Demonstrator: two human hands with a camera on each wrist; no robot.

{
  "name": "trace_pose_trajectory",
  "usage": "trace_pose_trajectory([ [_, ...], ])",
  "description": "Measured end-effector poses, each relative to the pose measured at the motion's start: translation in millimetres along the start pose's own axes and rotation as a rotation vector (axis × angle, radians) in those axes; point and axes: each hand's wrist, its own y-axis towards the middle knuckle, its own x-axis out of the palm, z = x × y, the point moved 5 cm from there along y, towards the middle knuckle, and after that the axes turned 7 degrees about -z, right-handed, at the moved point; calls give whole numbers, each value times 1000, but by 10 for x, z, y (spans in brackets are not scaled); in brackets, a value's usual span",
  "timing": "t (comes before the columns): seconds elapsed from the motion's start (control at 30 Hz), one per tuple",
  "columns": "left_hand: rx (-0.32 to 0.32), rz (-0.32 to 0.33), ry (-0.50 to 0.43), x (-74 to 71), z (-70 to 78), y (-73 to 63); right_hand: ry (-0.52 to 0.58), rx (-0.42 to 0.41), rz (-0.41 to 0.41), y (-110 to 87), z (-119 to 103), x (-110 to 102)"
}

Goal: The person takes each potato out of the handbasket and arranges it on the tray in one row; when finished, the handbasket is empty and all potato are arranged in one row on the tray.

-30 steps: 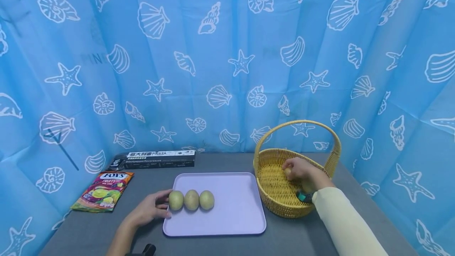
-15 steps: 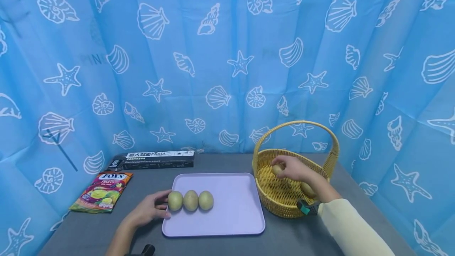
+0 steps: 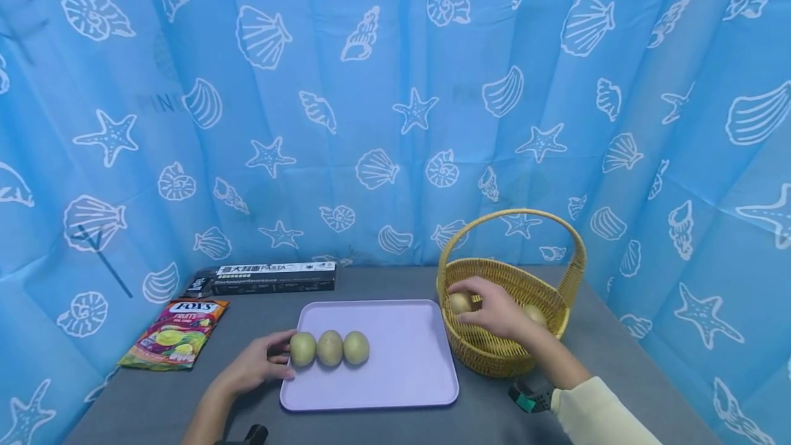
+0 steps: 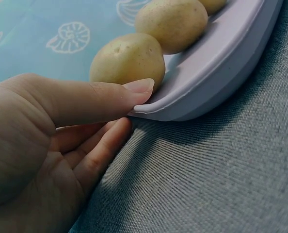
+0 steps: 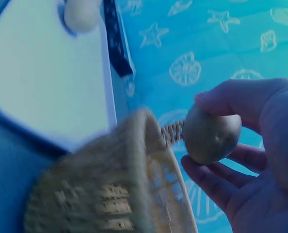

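Note:
My right hand pinches a potato between thumb and fingertips, up at the left side of the yellow wicker basket. Behind that hand, another potato lies in the basket. On the left half of the lilac tray sit three potatoes in a row: a left one, a middle one and a right one. Over at the tray's left edge, my left hand holds the rim, thumb on top and fingers below, close to the leftmost potato.
A tall handle arches over the basket, which stands close to the tray's right edge. At the back left lie a black pasta box and a candy bag. A blue shell-print curtain hangs behind the grey table.
My right hand has lifted the potato from inside the basket and carried it left toward the basket's left rim, uncovering the other potato. My left hand stays at the tray.

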Motion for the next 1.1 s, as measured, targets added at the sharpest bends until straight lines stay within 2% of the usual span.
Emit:
trace_pose_trajectory([
  [0.23,-7,3,4,13,-7,11,217,-40,79,-28,-211,144],
  [0.43,-19,17,9,13,-6,14,288,-70,91,-9,-387,298],
  [0.7,-19,17,13,10,9,12,232,-72,22,166,-475,647],
  [0.93,-13,12,17,-3,16,4,151,-105,-44,387,-416,1046],
  [1.1,-26,17,20,-24,-6,2,79,-51,-87,515,-343,1296],
])
